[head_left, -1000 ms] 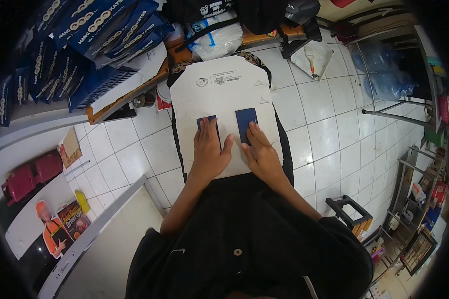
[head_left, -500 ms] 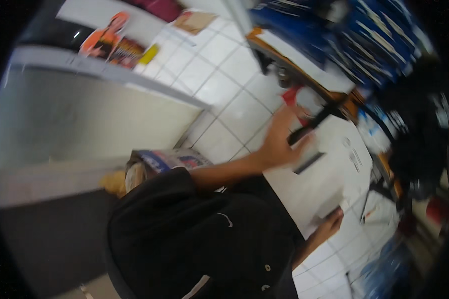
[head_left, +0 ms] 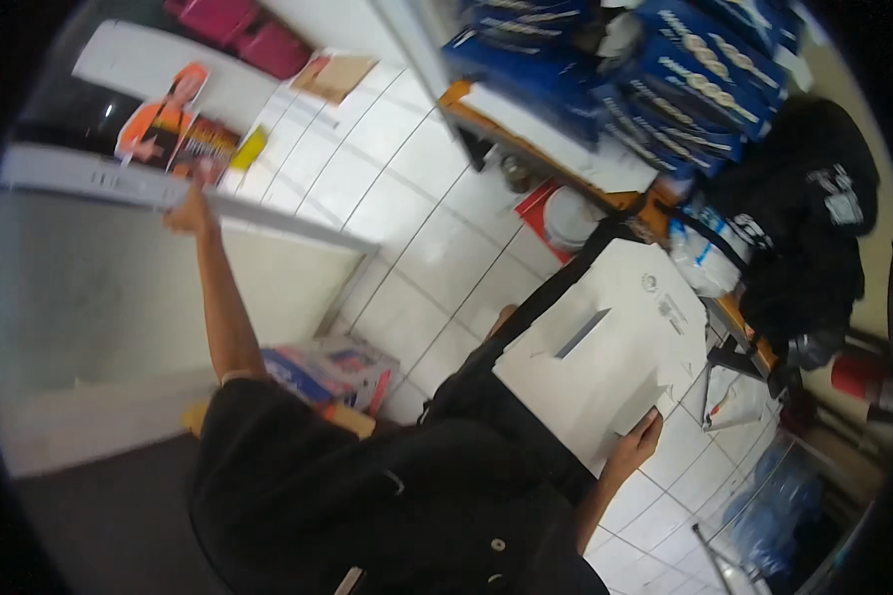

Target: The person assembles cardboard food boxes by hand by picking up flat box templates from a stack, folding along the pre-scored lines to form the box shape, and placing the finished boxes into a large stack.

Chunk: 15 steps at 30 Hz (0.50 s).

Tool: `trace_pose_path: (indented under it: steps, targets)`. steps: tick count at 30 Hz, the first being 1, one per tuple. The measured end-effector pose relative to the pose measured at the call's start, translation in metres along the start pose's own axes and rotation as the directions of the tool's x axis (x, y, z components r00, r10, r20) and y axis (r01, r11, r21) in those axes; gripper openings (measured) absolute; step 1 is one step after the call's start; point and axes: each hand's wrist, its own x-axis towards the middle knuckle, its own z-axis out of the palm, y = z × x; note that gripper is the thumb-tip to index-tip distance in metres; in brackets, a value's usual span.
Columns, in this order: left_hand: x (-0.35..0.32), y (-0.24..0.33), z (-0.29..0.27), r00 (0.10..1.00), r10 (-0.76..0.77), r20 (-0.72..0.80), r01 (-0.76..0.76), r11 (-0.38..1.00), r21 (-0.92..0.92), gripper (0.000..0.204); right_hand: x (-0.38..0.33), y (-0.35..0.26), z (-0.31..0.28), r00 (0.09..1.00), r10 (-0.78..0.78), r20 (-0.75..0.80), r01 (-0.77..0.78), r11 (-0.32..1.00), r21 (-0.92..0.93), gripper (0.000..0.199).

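My left hand [head_left: 193, 210] is stretched out to the far left, at the pale ledge [head_left: 268, 216] along the top of a low partition. Its fingers are bent over that ledge, one of them reaching across it. In front of my body lies a white cardboard panel [head_left: 575, 367] with cut corners, small dark print and two raised flaps. My right hand [head_left: 637, 444] grips the panel's near right edge beside one flap. A dark strap [head_left: 566, 273] runs along the panel's far left side, apart from my left hand.
A shelf [head_left: 556, 139] with blue packages stands at the far right, a black bag [head_left: 814, 198] beside it. A red box with a white round lid [head_left: 571, 218] sits on the tiled floor beneath. A printed carton [head_left: 342, 367] is by my left elbow.
My left hand has swung from beside the dark strap over the panel, leftward to the ledge. My right hand stays at the panel's edge. The view has shifted slightly.
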Motion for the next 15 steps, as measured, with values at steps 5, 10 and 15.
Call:
trace_pose_path:
  steps: [5, 10, 15]
  targets:
    - [-0.048, 0.044, -0.009, 0.981, -0.192, 0.013, 0.19, 0.975, 0.117, 0.098, -0.005, -0.005, 0.004, 0.999, 0.05, -0.021, -0.046, 0.99, 0.13, 0.044]
    - [-0.068, 0.072, -0.008, 0.978, -0.206, 0.031, 0.2, 0.971, 0.128, 0.091, -0.003, 0.001, 0.004, 0.995, -0.019, -0.096, 0.021, 1.0, 0.022, 0.043]
    - [-0.064, 0.065, -0.01, 0.971, -0.174, 0.164, 0.177, 0.984, -0.004, 0.089, -0.001, -0.006, 0.006, 0.997, -0.003, -0.073, 0.004, 1.0, 0.021, 0.041]
